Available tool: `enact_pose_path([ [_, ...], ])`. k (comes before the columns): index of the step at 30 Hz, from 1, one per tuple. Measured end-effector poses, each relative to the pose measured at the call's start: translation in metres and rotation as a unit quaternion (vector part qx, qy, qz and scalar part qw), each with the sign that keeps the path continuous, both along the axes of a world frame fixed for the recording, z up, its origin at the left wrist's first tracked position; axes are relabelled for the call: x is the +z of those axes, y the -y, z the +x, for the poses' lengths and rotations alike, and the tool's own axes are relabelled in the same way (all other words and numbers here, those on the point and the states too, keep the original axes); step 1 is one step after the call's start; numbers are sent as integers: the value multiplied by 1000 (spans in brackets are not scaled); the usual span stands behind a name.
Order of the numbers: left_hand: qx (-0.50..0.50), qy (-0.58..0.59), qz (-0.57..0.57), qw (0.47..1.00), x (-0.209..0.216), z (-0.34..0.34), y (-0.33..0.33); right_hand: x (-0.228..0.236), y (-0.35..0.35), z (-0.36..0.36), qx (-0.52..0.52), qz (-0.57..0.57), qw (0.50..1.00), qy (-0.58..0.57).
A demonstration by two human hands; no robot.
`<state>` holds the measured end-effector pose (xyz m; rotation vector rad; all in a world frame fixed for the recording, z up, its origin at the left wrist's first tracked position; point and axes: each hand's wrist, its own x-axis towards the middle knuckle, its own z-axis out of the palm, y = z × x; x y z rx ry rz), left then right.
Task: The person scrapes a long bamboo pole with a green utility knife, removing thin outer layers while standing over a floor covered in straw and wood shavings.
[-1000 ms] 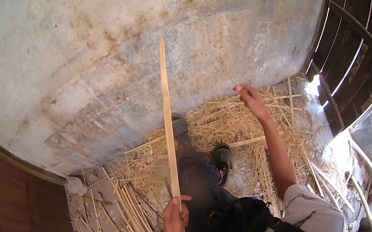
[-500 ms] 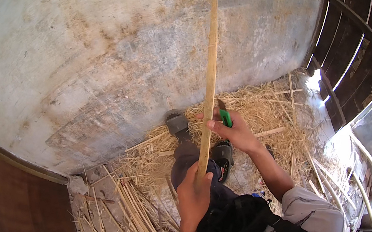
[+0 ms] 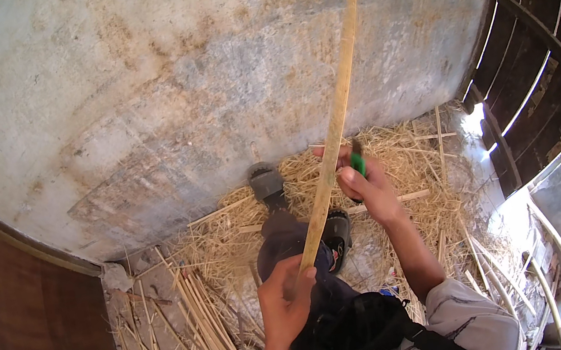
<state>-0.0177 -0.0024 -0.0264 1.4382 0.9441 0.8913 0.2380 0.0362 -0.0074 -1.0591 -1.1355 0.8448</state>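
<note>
A long, flat bamboo strip (image 3: 339,102) slants up from low centre, its far end leaning right in front of the wall. Its near end is gripped in my left hand (image 3: 285,300), thumb along the strip. My right hand (image 3: 375,192) is closed round a green-handled knife (image 3: 358,162) with a dark blade pointing up. That hand is just right of the strip's middle, with fingertips reaching behind the strip. Whether the blade touches the strip cannot be made out.
Shavings (image 3: 396,155) cover the floor round my shoes (image 3: 337,232). A bundle of thin bamboo sticks (image 3: 208,320) lies at lower left. A stained wall (image 3: 158,106) rises ahead, a brown panel (image 3: 29,313) stands at left, and dark slats (image 3: 534,51) hang at right. Longer poles (image 3: 558,240) lean at lower right.
The strip's far end has swung to the right and up. My right hand and the knife have shifted right and slightly nearer. My left hand has moved a little left, still holding the strip.
</note>
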Motion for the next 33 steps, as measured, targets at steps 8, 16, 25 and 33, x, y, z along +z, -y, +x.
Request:
enact_pose_path([
  [8, 39, -5, 54, 998, 3, 8, -2, -49, 26, -18, -20, 87, 981, 170],
  [16, 59, 47, 32, 997, 7, 20, 1, -27, 36, -25, 12, 70, 995, 64],
  [25, 47, 90, 68, 993, -4, 35, -4, -18, 19, -39, 14, 7, 998, -63],
  [33, 46, 89, 72, 992, 2, 38, -7, -5, 16, -35, 79, 27, 991, -103],
])
